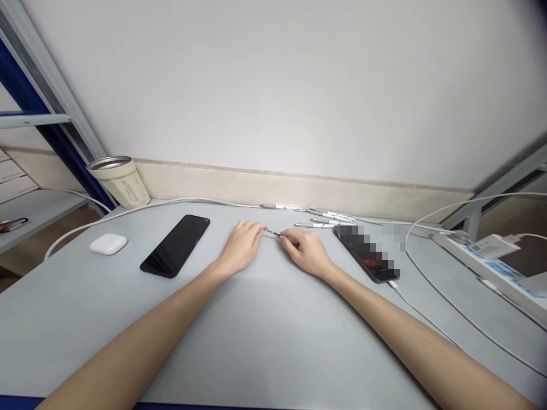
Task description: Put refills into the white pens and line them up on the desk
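Pinching pen (273,232), right hand (305,247) at middle of desk (265,330), toward far edge. Left hand (241,245) palm down, fingertips by pen's other end, cannot tell if gripping. Beyond, more pens (331,215) along far edge.

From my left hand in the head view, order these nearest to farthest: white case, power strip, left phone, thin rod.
From your left hand:
1. Thin rod, right by its fingertips.
2. Left phone, to its left.
3. White case, farther left.
4. Power strip, far right.
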Action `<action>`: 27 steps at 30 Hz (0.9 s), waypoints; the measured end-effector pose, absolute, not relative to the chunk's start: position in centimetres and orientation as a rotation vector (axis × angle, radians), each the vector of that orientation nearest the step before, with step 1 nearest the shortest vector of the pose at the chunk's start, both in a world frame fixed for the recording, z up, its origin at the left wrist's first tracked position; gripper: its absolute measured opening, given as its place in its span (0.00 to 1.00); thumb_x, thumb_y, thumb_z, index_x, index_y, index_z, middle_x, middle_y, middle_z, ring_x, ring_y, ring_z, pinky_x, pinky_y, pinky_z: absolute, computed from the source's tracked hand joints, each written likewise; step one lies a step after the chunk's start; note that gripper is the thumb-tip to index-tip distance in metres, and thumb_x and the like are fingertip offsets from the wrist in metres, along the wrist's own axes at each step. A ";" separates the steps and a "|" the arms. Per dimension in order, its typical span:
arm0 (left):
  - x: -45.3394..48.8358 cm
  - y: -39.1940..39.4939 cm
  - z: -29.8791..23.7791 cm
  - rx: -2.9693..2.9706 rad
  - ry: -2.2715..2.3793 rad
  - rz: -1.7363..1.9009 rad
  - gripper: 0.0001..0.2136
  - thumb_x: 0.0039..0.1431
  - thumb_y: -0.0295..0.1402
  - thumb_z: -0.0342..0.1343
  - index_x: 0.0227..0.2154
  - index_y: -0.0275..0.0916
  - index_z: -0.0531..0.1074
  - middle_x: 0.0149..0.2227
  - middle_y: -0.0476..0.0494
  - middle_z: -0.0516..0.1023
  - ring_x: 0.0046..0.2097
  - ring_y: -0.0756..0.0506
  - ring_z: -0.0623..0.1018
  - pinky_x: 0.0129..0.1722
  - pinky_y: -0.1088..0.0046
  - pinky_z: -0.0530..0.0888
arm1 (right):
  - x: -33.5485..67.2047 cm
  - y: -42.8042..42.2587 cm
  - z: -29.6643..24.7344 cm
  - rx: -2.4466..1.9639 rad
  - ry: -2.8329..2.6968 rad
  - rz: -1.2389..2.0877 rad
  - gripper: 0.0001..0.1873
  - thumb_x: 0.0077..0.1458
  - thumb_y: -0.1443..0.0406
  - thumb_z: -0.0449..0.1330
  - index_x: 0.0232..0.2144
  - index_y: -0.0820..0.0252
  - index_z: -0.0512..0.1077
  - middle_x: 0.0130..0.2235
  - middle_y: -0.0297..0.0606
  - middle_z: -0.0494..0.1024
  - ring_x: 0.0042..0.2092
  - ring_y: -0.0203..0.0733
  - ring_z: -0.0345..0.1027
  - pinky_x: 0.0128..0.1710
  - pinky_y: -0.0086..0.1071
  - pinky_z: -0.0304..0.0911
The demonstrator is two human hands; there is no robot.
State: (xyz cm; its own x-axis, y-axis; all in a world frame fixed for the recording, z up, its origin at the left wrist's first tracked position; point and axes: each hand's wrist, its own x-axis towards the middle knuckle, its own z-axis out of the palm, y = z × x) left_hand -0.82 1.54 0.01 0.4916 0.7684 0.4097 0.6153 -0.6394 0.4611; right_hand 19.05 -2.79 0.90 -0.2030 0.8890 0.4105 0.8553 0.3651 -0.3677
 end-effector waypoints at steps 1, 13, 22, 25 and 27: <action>-0.8 1.5 0.0 2.486 1.168 0.874 0.15 0.65 0.31 0.39 0.47 0.42 0.69 0.44 0.44 0.74 0.48 0.44 0.68 0.49 0.64 0.67 | 19.0 -2.8 0.9 -1.503 -2.076 0.077 0.13 0.61 0.62 0.50 0.38 0.55 0.74 0.35 0.36 0.78 0.34 0.38 0.69 0.34 0.29 0.59; -0.8 0.8 0.2 2.577 1.045 0.882 0.18 0.63 0.29 0.41 0.53 0.45 0.66 0.43 0.42 0.64 0.44 0.44 0.68 0.45 0.65 0.70 | 18.9 -3.1 0.9 -1.466 -2.170 0.059 0.13 0.61 0.62 0.50 0.38 0.56 0.74 0.33 0.36 0.77 0.32 0.37 0.68 0.33 0.30 0.58; -0.7 0.7 0.5 2.573 1.028 0.875 0.18 0.64 0.30 0.40 0.54 0.42 0.62 0.43 0.42 0.65 0.45 0.45 0.69 0.46 0.66 0.70 | 19.1 -3.0 0.8 -1.368 -2.092 0.139 0.09 0.58 0.64 0.52 0.37 0.60 0.70 0.32 0.37 0.73 0.31 0.37 0.65 0.32 0.30 0.59; -0.7 0.8 0.5 2.579 0.992 0.892 0.16 0.64 0.30 0.40 0.52 0.43 0.64 0.45 0.42 0.67 0.47 0.44 0.68 0.48 0.65 0.69 | 19.2 -2.8 0.7 -1.325 -2.137 0.126 0.11 0.61 0.63 0.50 0.39 0.60 0.70 0.32 0.38 0.73 0.33 0.39 0.65 0.35 0.31 0.60; -0.6 0.7 0.7 2.600 0.964 0.888 0.14 0.64 0.30 0.42 0.50 0.43 0.65 0.44 0.44 0.70 0.48 0.43 0.68 0.48 0.65 0.68 | 19.1 -2.8 0.7 -1.290 -2.188 0.110 0.12 0.62 0.63 0.50 0.41 0.59 0.71 0.33 0.39 0.73 0.36 0.40 0.65 0.37 0.32 0.60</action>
